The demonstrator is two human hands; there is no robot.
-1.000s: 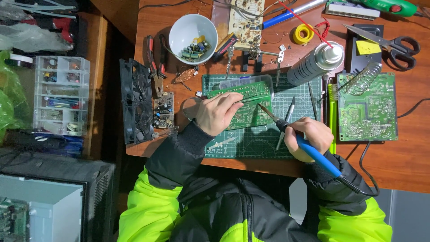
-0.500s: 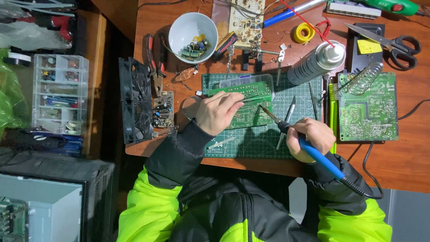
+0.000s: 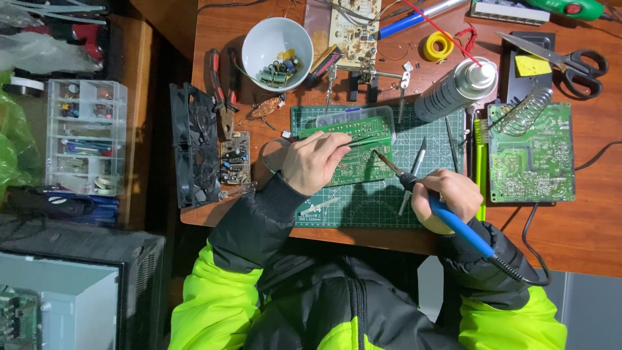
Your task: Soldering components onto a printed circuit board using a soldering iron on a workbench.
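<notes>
Left hand [image 3: 315, 162] at frame centre, fingers curled and pressing down on a green circuit board [image 3: 359, 152], pinching a thin tool or wire [image 3: 363, 139] laid across it; which one is too small to tell. Board lies on the green cutting mat [image 3: 382, 207], centre of frame, partly over a clear plastic box [image 3: 356, 116] at its top edge.

Right hand [image 3: 450, 198], right of centre, closed around the blue handle of a soldering iron [image 3: 447, 214]; tip points up-left and sits at the board's right edge. Cable runs off lower right.

Around:
- A scalpel-like blade [image 3: 414, 168] on the mat just beside the iron shaft, between the hands.
- Grey spray can [image 3: 453, 91] at upper right of the mat, tilted.
- Second green board [image 3: 531, 155] at right with a coiled iron stand [image 3: 525, 110] on it.
- Scissors [image 3: 570, 61] at upper right.
- Yellow solder roll [image 3: 438, 45] at top.
- White bowl [image 3: 276, 45] holding small components at upper centre-left.
- Red-handled pliers [image 3: 220, 91] left of the mat.
- Black fan [image 3: 194, 152] at the desk's left edge, small board [image 3: 234, 159] just beside it.
- Clear parts organiser [image 3: 84, 136] far left.

The left hand covers the board's left part.
</notes>
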